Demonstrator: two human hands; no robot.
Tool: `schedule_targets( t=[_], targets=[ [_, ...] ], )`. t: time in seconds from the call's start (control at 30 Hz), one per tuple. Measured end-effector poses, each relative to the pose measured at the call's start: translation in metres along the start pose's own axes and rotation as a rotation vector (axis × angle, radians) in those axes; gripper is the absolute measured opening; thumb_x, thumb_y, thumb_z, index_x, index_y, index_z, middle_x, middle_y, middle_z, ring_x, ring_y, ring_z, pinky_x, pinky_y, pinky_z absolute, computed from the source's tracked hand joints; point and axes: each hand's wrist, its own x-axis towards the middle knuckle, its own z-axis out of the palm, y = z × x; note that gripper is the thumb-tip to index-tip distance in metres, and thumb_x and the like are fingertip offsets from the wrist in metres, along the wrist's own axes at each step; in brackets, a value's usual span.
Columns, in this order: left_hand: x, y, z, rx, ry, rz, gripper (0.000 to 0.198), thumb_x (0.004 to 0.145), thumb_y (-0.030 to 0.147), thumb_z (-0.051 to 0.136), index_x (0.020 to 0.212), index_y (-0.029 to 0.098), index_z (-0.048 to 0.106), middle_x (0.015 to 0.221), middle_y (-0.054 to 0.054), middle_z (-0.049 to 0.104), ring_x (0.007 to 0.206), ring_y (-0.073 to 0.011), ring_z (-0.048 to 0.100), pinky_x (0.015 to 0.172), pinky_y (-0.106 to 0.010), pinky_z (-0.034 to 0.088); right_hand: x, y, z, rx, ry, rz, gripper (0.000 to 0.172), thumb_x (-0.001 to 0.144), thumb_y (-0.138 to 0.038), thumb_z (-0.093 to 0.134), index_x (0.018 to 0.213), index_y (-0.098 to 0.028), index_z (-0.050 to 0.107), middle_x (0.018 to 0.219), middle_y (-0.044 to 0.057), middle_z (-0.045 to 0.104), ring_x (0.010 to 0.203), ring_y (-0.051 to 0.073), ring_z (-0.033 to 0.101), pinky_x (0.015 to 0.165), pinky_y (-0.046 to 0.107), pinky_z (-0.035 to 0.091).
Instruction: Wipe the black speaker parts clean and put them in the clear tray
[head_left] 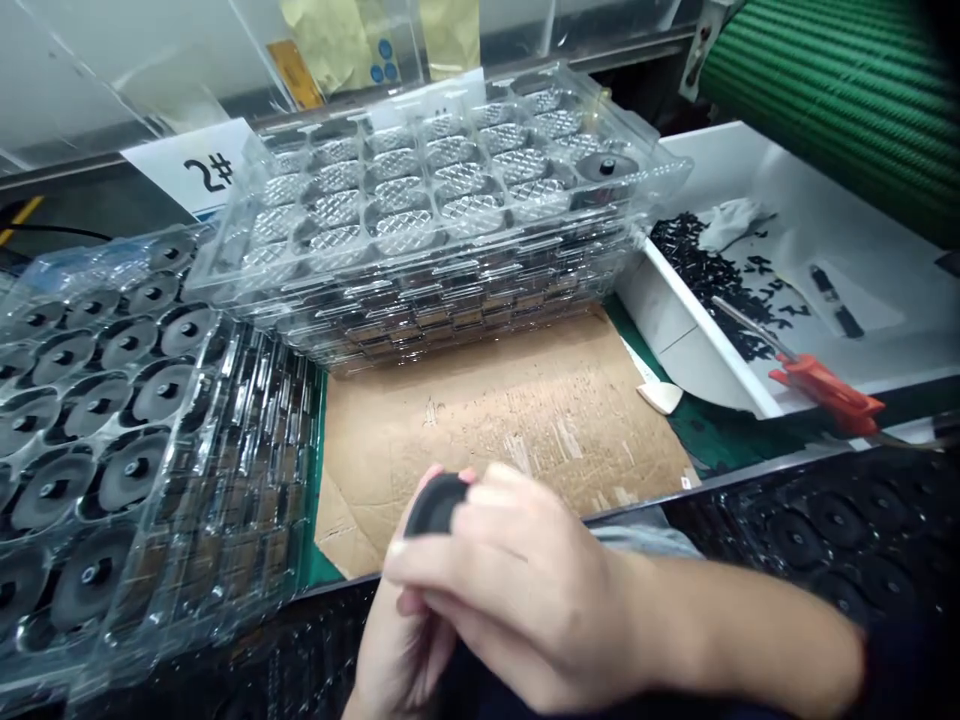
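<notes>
right hand: on top, fingers wrapped over a black round part; left hand: just below, pressed against the same part from beneath; hands together, clamped on it, the part mostly hidden by the fingers and held above the near edge of a cardboard sheet; cardboard: scuffed, lying on a green mat;

beyond the cardboard: tall stack of clear plastic trays, top layer holding rows of silvery diamond-textured discs, one dark round part in the far right cell; to the left: second stack of clear trays, holding black round parts with central hubs; at lower right: black trays with round recesses or parts, too dark to tell which;

at right: white tray of small black pieces, a white cloth among them; orange-handled snips lying across its near rim; behind the clear stack: white card marked "#2", upside down in view; top right: green ribbed surface.
</notes>
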Motion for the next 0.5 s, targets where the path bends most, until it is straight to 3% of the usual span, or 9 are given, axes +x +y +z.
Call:
schedule_targets(
  t=[0.07,0.17,0.23,0.33,0.4,0.5],
  targets=[
    [0.000,0.003,-0.003,0.005,-0.001,-0.005,0.057,0.054,0.033,0.081,0.109,0.032,0.063,0.116,0.000,0.064,0.108,-0.0232,0.058,0.093,-0.028,0.047,-0.014,-0.001,-0.007,0.028,-0.119,0.065,0.024,0.086,-0.011,0.043,0.106,-0.010,0.056,0.081,0.005,0.060,0.071,0.015,0.050,0.064,0.031,0.037],
    [0.005,-0.001,-0.008,0.011,-0.045,-0.008,0.053,0.061,0.030,0.078,0.112,0.028,0.062,0.117,-0.004,0.064,0.109,-0.0232,0.057,0.093,-0.026,0.047,-0.026,0.001,-0.017,-0.122,-0.128,0.233,0.025,0.087,-0.011,0.041,0.108,-0.011,0.055,0.079,0.004,0.058,0.067,0.015,0.046,0.064,0.032,0.035],
    [0.006,-0.006,-0.009,-0.018,-0.036,-0.039,0.050,0.065,0.031,0.075,0.113,0.030,0.062,0.117,-0.001,0.064,0.115,-0.0214,0.053,0.092,-0.022,0.046,-0.021,0.007,-0.022,-0.198,-0.085,0.168,0.026,0.090,-0.013,0.039,0.108,-0.014,0.058,0.075,0.003,0.057,0.066,0.016,0.044,0.064,0.033,0.035],
    [0.003,-0.007,-0.007,-0.047,-0.022,-0.068,0.047,0.066,0.028,0.074,0.111,0.033,0.062,0.114,0.002,0.066,0.115,-0.0196,0.053,0.087,-0.019,0.048,-0.011,0.021,-0.024,-0.022,-0.045,-0.011,0.030,0.094,-0.018,0.033,0.107,-0.018,0.060,0.075,0.003,0.058,0.068,0.015,0.047,0.064,0.030,0.039],
    [0.000,-0.004,-0.005,-0.056,-0.083,-0.069,0.054,0.059,0.033,0.078,0.111,0.033,0.063,0.117,0.000,0.064,0.110,-0.0222,0.057,0.089,-0.024,0.048,-0.016,0.033,-0.020,0.138,0.030,0.131,0.028,0.094,-0.018,0.035,0.110,-0.019,0.058,0.086,0.003,0.061,0.077,0.013,0.053,0.070,0.027,0.044],
    [-0.002,-0.001,-0.005,-0.086,-0.188,-0.075,0.057,0.057,0.041,0.075,0.112,0.032,0.062,0.122,-0.004,0.061,0.107,-0.0256,0.059,0.092,-0.029,0.047,-0.047,0.053,0.000,0.141,0.086,0.517,0.028,0.093,-0.020,0.039,0.119,-0.021,0.050,0.110,0.006,0.059,0.099,0.016,0.055,0.083,0.031,0.046]
  ],
)
